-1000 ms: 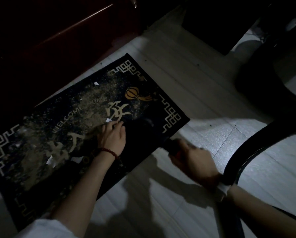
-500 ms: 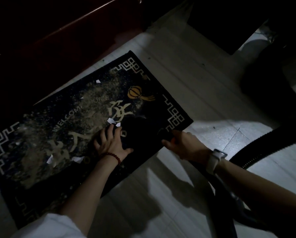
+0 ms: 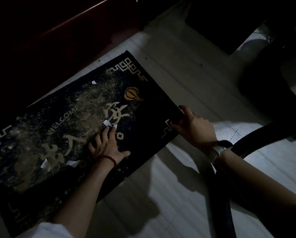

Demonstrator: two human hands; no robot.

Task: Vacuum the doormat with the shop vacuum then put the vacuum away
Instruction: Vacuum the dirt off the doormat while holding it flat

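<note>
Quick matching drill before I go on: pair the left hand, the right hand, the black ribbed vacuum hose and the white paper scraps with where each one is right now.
Things:
1. left hand
2. right hand
3. black ribbed vacuum hose
4. white paper scraps

Places:
A. at the right short edge of the dark patterned doormat
B. scattered among dust on the doormat
C. pressed flat on the doormat, fingers spread
D. over the pale tiled floor, behind the right wrist

Pairs: 1-C, 2-A, 3-D, 4-B
</note>
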